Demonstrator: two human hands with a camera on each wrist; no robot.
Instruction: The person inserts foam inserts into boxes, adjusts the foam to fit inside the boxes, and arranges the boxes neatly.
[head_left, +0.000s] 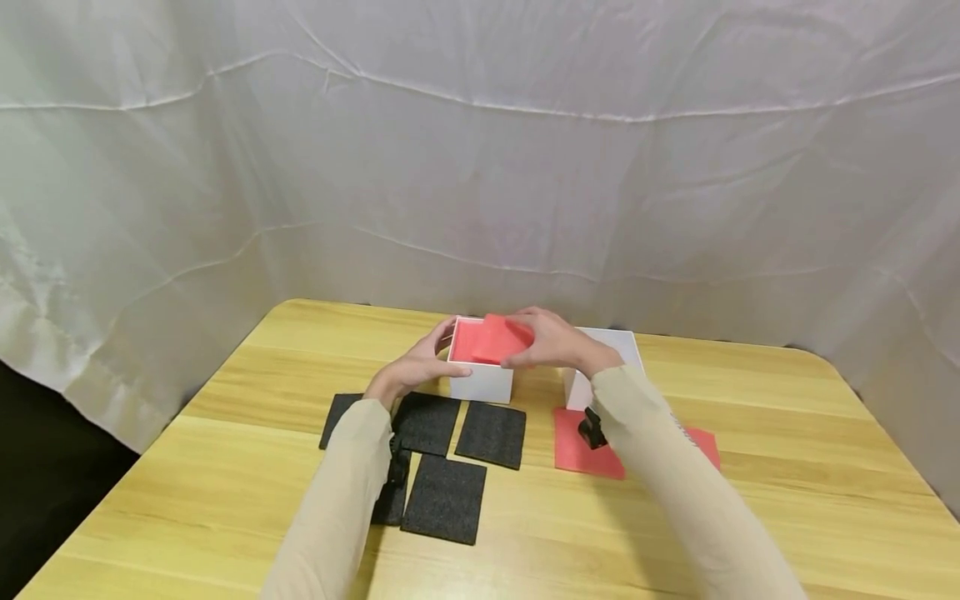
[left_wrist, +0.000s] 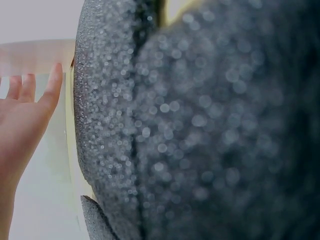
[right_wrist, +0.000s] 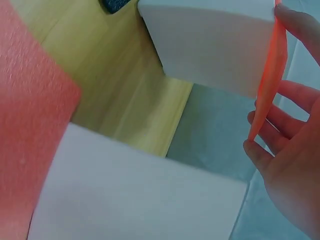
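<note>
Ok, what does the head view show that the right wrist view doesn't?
Only the head view shows the left hand resting against the left white box, the black felt squares laid out on the wooden table, and both sleeves. Only the right wrist view shows the red sheet edge-on, pinched between the right hand's fingers. Both show the right hand holding that sheet, two white boxes, and another red sheet lying on the table.

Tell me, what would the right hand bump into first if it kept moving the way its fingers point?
Probably the left hand, which rests against the white box; depth is unclear. The right hand holds a red foam sheet over that box.
</note>
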